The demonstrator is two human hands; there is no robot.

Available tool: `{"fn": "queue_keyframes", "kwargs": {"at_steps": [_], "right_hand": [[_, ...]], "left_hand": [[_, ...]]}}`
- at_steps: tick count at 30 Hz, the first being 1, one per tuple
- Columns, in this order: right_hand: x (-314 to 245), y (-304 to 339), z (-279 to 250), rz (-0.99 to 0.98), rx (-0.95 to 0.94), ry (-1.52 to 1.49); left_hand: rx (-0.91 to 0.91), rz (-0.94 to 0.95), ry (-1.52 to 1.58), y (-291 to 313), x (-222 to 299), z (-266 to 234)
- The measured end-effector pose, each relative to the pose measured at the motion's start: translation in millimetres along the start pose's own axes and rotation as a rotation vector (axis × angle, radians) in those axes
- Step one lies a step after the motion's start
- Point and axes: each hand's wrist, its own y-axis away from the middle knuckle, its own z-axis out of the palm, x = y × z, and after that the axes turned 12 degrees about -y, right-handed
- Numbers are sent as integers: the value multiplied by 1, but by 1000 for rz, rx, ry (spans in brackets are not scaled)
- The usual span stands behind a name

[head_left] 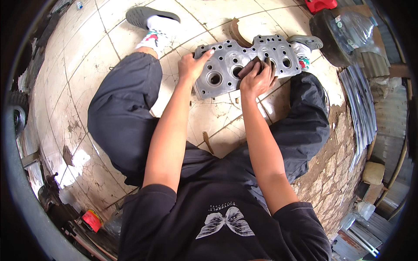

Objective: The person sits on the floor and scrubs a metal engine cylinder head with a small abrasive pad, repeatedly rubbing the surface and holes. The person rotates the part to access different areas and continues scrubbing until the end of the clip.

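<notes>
Head cam view, looking straight down at me sitting on the cracked tile floor (87, 69) with my legs spread out. Between my feet there's the grey metal cylinder head (244, 65), lying flat on the tiles with its round bores facing up. My left hand (193, 65) sits on its left end, fingers loosely curled over the edge with the thumb up top, just pinning it in place. My right hand (257, 78) is pressed down around the middle of it, fingers closed on a small dark abrasive block (253, 67) that's flat against the metal. A curved brown brake shoe (237, 31) lies on the floor just behind the head. Off to the right, a dark round drum (326, 32) with a clear plastic bottle (355, 28) resting on it.
</notes>
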Motion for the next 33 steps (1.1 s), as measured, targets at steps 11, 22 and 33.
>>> {"fn": "queue_keyframes", "kwargs": {"at_steps": [11, 22, 33], "right_hand": [[-10, -2, -3, 45, -55, 16], [8, 11, -28, -84, -103, -2], [4, 52, -75, 280, -172, -999]], "left_hand": [[-42, 21, -14, -8, 2, -6], [10, 94, 78, 14, -2, -6], [352, 313, 352, 50, -42, 6]]}}
